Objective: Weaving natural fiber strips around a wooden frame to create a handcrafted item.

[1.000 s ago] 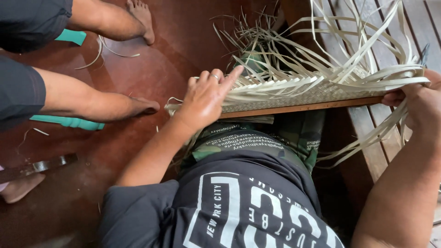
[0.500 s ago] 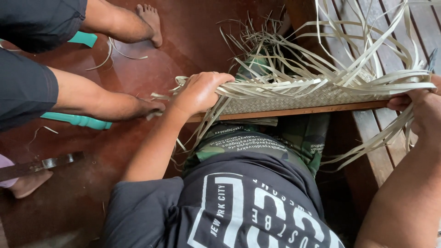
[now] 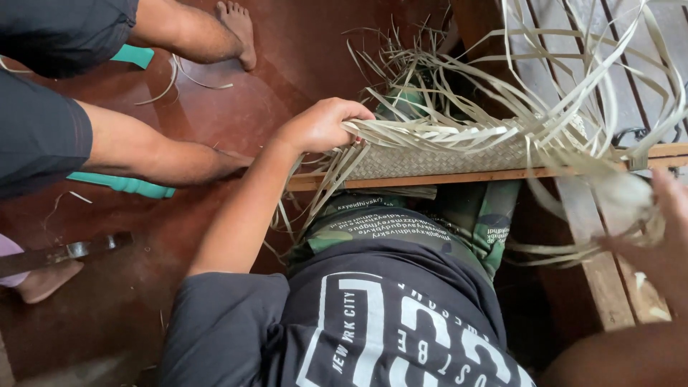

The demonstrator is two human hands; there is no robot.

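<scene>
A woven mat (image 3: 444,159) of pale flat strips lies on a narrow wooden board (image 3: 459,178) across my lap. Long loose strips (image 3: 552,100) spring up and curl from its top edge. My left hand (image 3: 320,126) is closed on a bunch of strip ends at the mat's left end, with more ends hanging below the board. At the right edge of the view my right hand (image 3: 663,233) is blurred, beside the drooping strips at the mat's right end. Whether it holds any of them is unclear.
Another person's bare legs and feet (image 3: 179,161) stretch across the red-brown floor (image 3: 236,100) on the left, over a teal bar (image 3: 125,185). A metal blade (image 3: 68,252) lies at the far left. A slatted wooden bench (image 3: 573,50) stands at the right.
My left hand went from lying flat on the mat's left end to gripping the strip ends there. My right hand left the mat's right end and dropped lower.
</scene>
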